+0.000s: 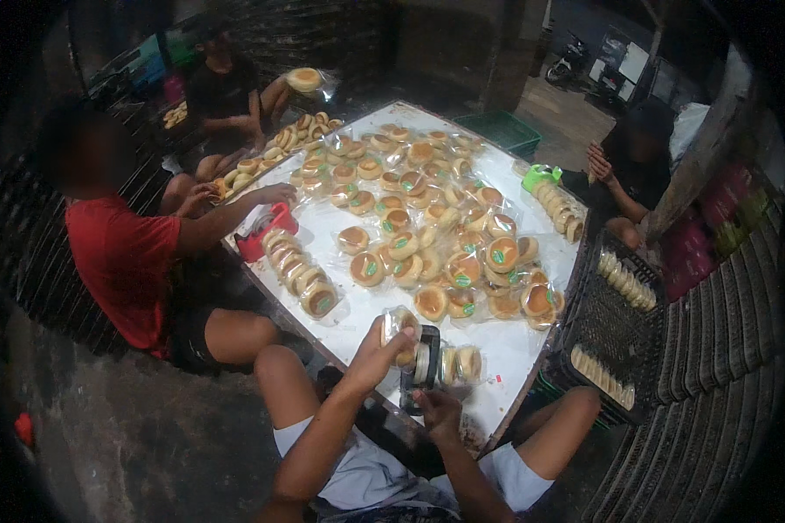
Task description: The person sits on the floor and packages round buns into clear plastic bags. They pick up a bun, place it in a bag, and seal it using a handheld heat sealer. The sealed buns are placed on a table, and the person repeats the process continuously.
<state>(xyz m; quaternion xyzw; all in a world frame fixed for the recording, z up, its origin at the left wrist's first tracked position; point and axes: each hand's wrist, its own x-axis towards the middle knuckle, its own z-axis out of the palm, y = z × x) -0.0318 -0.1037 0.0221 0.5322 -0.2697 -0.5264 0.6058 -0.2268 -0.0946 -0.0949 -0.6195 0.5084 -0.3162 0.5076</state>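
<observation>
My left hand [370,356] grips a round bun in clear plastic wrap [400,321], raised just over the left side of a black tape dispenser [434,346]. A pale tape roll [422,365] sits in the dispenser, near the table's front corner. At its near end is my right hand [442,413], fingers bent together by the frame; whether they pinch anything is too small to tell. Just right of the dispenser, a few wrapped buns [464,364] stand on edge in a short row. Beyond my hands spreads a large heap of wrapped buns [425,248], many with green labels.
On the white table [327,245], a row of buns [299,271] lies by a red tape dispenser [281,219]. Another row [558,208] adjoins a green dispenser [540,175]. A black crate [611,327] holds bun rows at right. Three other people sit around; unwrapped buns [288,140] are piled far left.
</observation>
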